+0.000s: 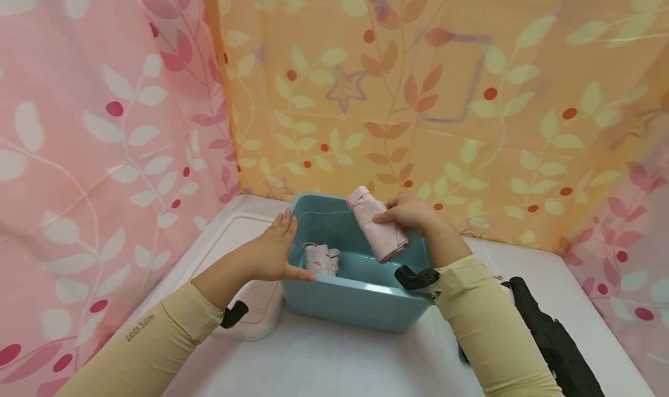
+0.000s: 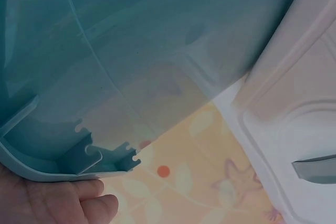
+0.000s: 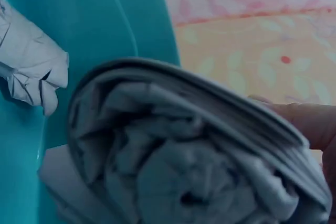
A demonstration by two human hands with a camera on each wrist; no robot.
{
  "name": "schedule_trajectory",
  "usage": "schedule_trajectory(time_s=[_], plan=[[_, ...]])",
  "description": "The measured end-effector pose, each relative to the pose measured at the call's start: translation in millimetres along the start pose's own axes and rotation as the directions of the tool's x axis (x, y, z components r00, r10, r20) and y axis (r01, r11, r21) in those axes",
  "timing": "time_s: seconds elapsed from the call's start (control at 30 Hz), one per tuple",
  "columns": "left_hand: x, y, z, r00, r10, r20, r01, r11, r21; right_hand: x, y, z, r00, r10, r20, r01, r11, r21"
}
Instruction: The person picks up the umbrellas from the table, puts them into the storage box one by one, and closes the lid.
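Observation:
A rolled pale pink garment is held by my right hand, thumb on the near side, above the right half of a blue-green plastic bin. The right wrist view shows the layered, coiled end of the rolled garment close up. Inside the bin at the left lies a second pale pink bundle, folded and tied-looking. My left hand rests against the bin's left side with fingers straight, its thumb along the near rim. In the left wrist view, fingertips touch the outside of the bin's rim.
A white lid lies flat on the white surface, left of the bin. Black clothing is at the right, partly behind my right sleeve. Leaf-patterned pink and orange curtains stand close behind and at the sides.

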State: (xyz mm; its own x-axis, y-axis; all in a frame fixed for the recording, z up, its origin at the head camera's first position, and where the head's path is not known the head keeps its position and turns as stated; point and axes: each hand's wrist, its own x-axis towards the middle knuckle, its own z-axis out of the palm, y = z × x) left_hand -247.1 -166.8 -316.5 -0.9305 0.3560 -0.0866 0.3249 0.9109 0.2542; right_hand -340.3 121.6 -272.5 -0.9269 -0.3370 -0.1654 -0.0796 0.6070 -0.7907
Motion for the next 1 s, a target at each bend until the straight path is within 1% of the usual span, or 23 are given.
schedule_trajectory(time_s=[0.07, 0.17, 0.33, 0.57, 0.73, 0.8, 0.93, 1.0], plan=[[0.9, -0.5, 1.1, 1.0, -0.003, -0.002, 0.003, 1.0, 0.002, 4.5, -0.8, 3.8, 1.0, 0.01, -0.002, -0.01, 0.999, -0.039], [1.8, -1.0, 2.5, 1.0, -0.002, -0.004, 0.003, 1.0, 0.007, 11.1, -2.0, 9.8, 0.999, 0.024, 0.028, -0.023, 0.998, -0.056], [1.8, -0.9, 3.0, 1.0, 0.004, -0.001, -0.004, 1.0, 0.013, 21.7, -2.5, 22.6, 0.992, 0.085, 0.094, -0.085, 0.996, -0.011], [0.3, -2.2, 1.5, 1.0, 0.01, -0.001, -0.01, 1.0, 0.019, 31.6, -1.8, 39.0, 0.966, 0.173, 0.195, -0.175, 0.984, -0.004], [0.2, -2.4, 1.8, 1.0, 0.009, -0.004, -0.009, 1.0, 0.014, 31.9, 0.8, 44.1, 0.955, 0.193, 0.225, -0.202, 0.979, 0.019], [0.7, -2.8, 2.4, 1.0, 0.014, -0.008, -0.014, 1.0, 0.016, 31.4, 2.6, 44.6, 0.954, 0.197, 0.225, -0.2, 0.98, -0.013], [1.5, -3.4, 3.4, 1.0, 0.021, -0.01, -0.021, 1.0, 0.019, 30.3, 5.7, 42.4, 0.942, 0.252, 0.223, -0.238, 0.967, -0.088], [1.9, -3.6, 3.9, 1.0, 0.022, -0.012, -0.022, 1.0, 0.019, 29.5, 7.3, 39.8, 0.936, 0.269, 0.228, -0.252, 0.962, -0.103]])
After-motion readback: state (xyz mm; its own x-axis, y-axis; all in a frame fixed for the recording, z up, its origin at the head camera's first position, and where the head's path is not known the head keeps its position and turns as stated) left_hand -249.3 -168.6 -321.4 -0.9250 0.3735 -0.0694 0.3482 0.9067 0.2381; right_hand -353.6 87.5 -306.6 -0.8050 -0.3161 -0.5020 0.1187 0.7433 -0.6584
